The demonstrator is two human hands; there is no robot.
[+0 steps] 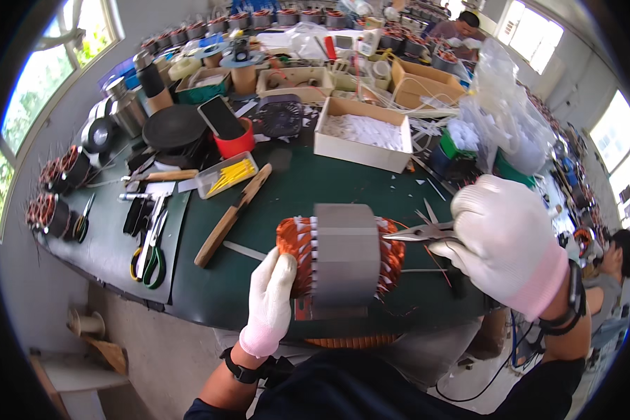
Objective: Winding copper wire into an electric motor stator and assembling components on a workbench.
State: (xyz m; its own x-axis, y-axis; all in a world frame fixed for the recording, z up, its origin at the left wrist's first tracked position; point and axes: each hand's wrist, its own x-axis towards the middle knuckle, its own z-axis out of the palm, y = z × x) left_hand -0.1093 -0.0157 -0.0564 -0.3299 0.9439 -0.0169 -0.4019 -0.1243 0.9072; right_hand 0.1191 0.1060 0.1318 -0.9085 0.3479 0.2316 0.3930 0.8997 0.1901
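Observation:
A motor stator [346, 255] with a grey steel core lies on its side over the near part of the table. Copper windings and white insulating slips show at both its ends. My left hand [270, 294], in a white glove, grips the left winding end, with the fingers partly hidden behind it. My right hand [500, 234], gloved too, is closed round needle-nose pliers [420, 232]. Their pointed jaws reach left to the right winding end, beside a thin wire; whether they pinch it I cannot tell. Pointed metal tips [428, 210] show just behind the pliers.
On the green table [273, 203], a wooden-handled tool [224, 227] and scissors [150, 252] lie to the left. Farther back are a clear tray [225, 175] of yellow sticks, a red holder [234, 140] with a phone, and a white box [364, 133]. Other people sit farther off.

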